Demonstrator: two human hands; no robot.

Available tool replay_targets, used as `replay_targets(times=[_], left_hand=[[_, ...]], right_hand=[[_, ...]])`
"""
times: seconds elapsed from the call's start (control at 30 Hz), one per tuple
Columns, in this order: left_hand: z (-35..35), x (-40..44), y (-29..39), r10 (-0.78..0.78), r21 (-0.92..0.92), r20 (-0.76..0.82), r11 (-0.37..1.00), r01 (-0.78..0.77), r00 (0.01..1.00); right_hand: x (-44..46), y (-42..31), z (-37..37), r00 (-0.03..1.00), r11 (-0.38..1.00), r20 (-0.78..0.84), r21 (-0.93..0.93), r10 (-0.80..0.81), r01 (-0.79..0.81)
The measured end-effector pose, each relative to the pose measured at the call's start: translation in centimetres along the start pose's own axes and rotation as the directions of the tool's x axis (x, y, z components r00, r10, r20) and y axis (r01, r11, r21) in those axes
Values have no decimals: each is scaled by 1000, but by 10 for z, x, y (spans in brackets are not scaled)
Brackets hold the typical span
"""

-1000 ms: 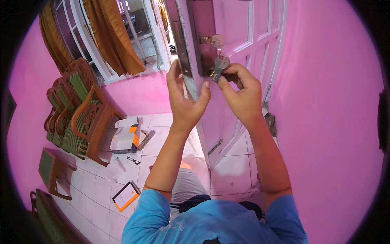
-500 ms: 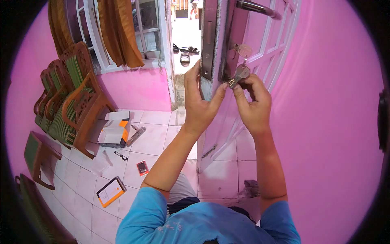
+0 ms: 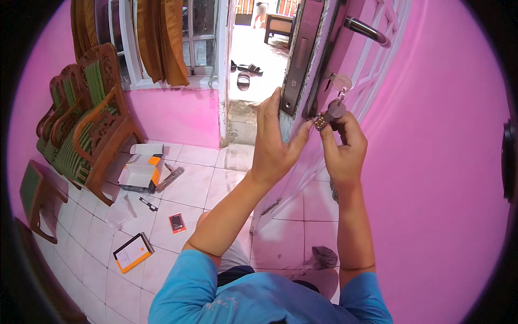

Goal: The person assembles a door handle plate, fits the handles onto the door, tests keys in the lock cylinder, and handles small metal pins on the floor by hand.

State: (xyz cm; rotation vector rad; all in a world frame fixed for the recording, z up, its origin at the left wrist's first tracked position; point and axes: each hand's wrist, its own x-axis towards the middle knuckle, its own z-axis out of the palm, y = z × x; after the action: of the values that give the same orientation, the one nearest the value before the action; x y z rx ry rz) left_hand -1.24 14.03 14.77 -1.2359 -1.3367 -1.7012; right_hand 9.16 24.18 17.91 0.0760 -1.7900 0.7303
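Observation:
My left hand grips the free edge of the pink door, fingers on the far side and thumb on the near side. Below its fingertips lies the thumb's tip, close to the keys. A metal lock plate is set in the door edge above this hand. With my right hand I pinch the hanging bunch of keys, its gold-dotted ends showing between thumb and fingers. One key sits in the keyhole, and the bunch hangs from it by a ring. Higher up is the door handle.
Carved chairs and a small stool stand on the left. An opened box, an orange-edged box and a red packet lie on the tiles. Sandals are outside the doorway. A dark cloth lies by the door.
The view has shifted, and the door edge now sits further right with a wider doorway gap. Both hands keep their places on the door and the keys.

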Motion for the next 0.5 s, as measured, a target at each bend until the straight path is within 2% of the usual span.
replay_targets(times=[0.07, 0.17, 0.3, 0.5], left_hand=[[-2, 1, 1, 12, 49, 10, 999, -12, 1000], [-2, -1, 2, 8, 23, 21, 1000, -8, 1000], [0, -1, 0, 19, -4, -30, 1000, -19, 999], [-1, -1, 0, 38, 40, -21, 999, -37, 999]], right_hand=[[0, -3, 0, 1000, 999, 2, -51, -14, 14], [-1, -7, 0, 998, 991, 18, -119, -58, 60], [-2, -7, 2, 998, 988, 13, -137, -62, 63], [-3, -9, 5, 995, 970, -14, -225, -97, 92]])
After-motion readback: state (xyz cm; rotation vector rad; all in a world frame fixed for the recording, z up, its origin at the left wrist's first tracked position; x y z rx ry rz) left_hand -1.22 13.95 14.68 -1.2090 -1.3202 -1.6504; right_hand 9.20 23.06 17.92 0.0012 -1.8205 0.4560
